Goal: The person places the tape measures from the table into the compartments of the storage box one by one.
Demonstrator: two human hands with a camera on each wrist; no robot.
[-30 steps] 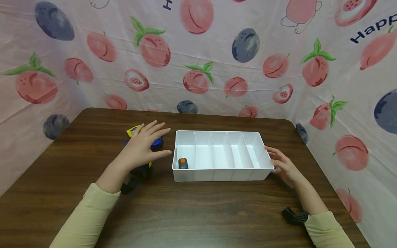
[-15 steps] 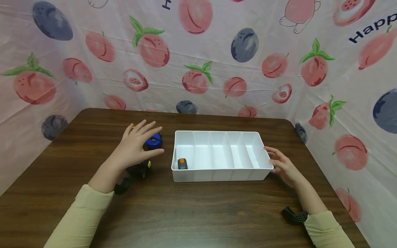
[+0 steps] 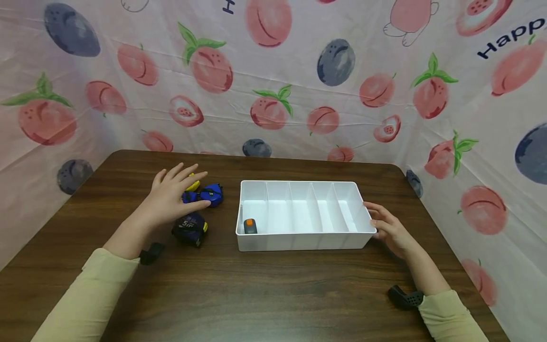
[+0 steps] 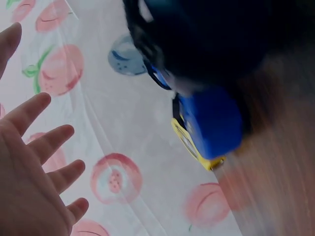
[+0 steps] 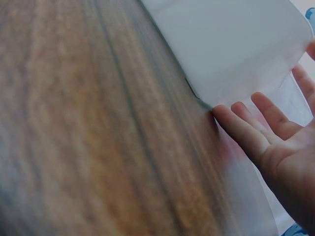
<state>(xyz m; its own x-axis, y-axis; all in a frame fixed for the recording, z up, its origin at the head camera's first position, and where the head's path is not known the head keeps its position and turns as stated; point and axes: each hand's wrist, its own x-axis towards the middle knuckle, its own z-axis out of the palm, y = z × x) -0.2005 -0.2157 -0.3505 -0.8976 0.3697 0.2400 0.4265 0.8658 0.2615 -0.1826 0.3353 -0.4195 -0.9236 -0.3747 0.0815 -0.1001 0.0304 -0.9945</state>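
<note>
My left hand (image 3: 166, 195), fingers spread and holding nothing, is above a cluster of tape measures on the left of the table. Nearest the front is a dark navy tape measure (image 3: 190, 230) marked 5m. Behind it sits a blue tape measure (image 3: 212, 194), with a yellow one (image 3: 193, 184) partly hidden by the hand. In the left wrist view, the blue tape measure (image 4: 214, 123) stands beyond the dark one. My right hand (image 3: 392, 232) touches the right end of a white divided box (image 3: 299, 241), extended fingertips against its wall (image 5: 236, 54).
In the box's leftmost compartment stands a dark grey object (image 3: 250, 227) with an orange top. Its other compartments show bare white bottoms. The wooden table (image 3: 273, 294) meets a fruit-print cloth (image 3: 290, 142) at the back and sides.
My left hand has drawn away from the box to the left, uncovering more of the blue and navy tape measures. The right hand and the box have stayed in place.
</note>
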